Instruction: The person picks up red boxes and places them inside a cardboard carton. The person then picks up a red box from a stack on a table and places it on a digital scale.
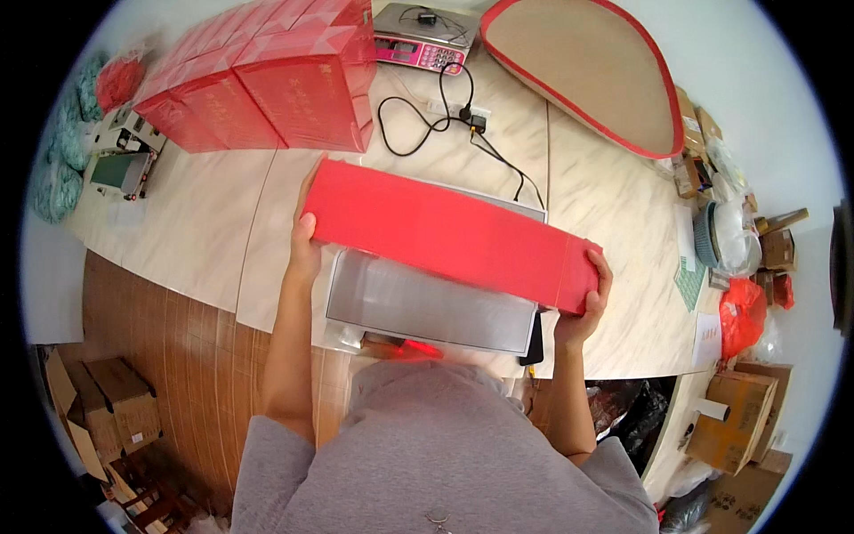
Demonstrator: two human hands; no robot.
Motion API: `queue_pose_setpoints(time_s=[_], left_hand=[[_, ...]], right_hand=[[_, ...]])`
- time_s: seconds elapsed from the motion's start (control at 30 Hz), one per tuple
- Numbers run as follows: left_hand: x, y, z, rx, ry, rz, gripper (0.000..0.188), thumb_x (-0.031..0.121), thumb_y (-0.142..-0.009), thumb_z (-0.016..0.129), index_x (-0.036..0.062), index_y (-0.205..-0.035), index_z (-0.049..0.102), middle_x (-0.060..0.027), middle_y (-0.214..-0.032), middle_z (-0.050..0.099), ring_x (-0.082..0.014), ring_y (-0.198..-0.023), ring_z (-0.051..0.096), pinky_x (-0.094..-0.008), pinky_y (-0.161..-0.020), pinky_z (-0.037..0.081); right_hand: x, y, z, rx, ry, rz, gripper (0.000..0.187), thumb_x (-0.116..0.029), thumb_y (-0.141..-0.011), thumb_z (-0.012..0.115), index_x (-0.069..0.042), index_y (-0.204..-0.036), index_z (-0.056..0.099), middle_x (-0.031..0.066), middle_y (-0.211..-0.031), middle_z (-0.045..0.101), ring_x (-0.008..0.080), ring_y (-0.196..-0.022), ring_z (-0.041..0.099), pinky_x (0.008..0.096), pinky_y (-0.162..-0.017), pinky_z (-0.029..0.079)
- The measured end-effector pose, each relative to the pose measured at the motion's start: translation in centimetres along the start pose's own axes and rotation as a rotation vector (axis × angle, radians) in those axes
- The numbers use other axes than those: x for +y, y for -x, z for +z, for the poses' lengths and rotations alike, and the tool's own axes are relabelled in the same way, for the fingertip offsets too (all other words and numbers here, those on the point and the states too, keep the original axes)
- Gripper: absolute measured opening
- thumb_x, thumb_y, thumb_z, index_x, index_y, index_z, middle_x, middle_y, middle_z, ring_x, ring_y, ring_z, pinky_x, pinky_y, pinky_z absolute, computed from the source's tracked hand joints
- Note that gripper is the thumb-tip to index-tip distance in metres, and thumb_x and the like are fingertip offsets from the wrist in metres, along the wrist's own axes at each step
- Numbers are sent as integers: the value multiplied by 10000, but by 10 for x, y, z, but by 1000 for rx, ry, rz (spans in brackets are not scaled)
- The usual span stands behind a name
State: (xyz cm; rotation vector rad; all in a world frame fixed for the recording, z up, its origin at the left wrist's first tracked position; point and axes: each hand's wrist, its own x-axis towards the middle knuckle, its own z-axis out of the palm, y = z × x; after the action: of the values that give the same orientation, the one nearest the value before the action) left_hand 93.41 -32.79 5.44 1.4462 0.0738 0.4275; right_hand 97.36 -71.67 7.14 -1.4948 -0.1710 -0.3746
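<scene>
Head view: fingers of left hand (304, 249) and right hand (580, 322) grasp opposite ends of long red box (445, 230), likely to steady its length; box slants over shallow grey tray (427, 303) on tabletop (636, 240), contact unclear.

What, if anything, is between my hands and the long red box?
Nothing visible. Your left hand already touches the red box at its left end, your right hand at its right end. The grey tray-like piece is partly hidden by the box, not between it and either hand.
</scene>
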Motion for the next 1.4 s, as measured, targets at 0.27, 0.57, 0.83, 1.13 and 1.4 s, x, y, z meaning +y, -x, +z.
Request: queue_pose_setpoints(time_s=[0.27, 0.57, 0.83, 1.13, 1.4], left_hand=[[-15, 18, 27, 31, 81, 42, 815, 591, -873, 389, 29, -1453, 282, -99, -1482, 346, -198, -1393, 270, -358, -1134, 196], [-7, 28, 96, 82, 81, 96, 1035, 758, -756, 479, -49, -1384, 317, -152, -1301, 446, -243, -1225, 426, -387, -1051, 312], [4, 23, 24, 222, -17, 125, 1053, 786, -736, 489, -14, -1393, 299, -153, -1300, 455, -243, -1221, 436, -389, -1035, 339], [40, 45, -89, 379, -140, 126, 998, 759, -779, 444, -1, -1409, 300, -149, -1329, 445, -247, -1239, 437, -379, -1050, 327], [40, 17, -49, 207, -84, 67, 949, 726, -838, 366, -12, -1429, 293, -153, -1372, 429, -248, -1281, 407, -366, -1079, 287]], right_hand=[[-24, -17, -28, -42, 199, -101, 621, -508, -886, 406, 39, -1134, 568, 201, -1269, 521, 305, -1213, 472, 418, -1052, 331], [-36, -28, -83, -11, 51, -94, 570, -469, -902, 405, 21, -1150, 557, 201, -1244, 538, 306, -1202, 483, 430, -1044, 364], [0, -26, -3, -68, 29, -45, 630, -563, -882, 430, 17, -1061, 599, 209, -1207, 529, 314, -1161, 483, 429, -1031, 327], [14, -1, 105, -346, -73, -103, 670, -613, -887, 419, -22, -1168, 557, 217, -1301, 401, 331, -1203, 413, 449, -1032, 290], [12, -12, 60, -207, -40, -86, 690, -639, -853, 439, -17, -1134, 542, 223, -1265, 444, 327, -1185, 429, 455, -1022, 309]])
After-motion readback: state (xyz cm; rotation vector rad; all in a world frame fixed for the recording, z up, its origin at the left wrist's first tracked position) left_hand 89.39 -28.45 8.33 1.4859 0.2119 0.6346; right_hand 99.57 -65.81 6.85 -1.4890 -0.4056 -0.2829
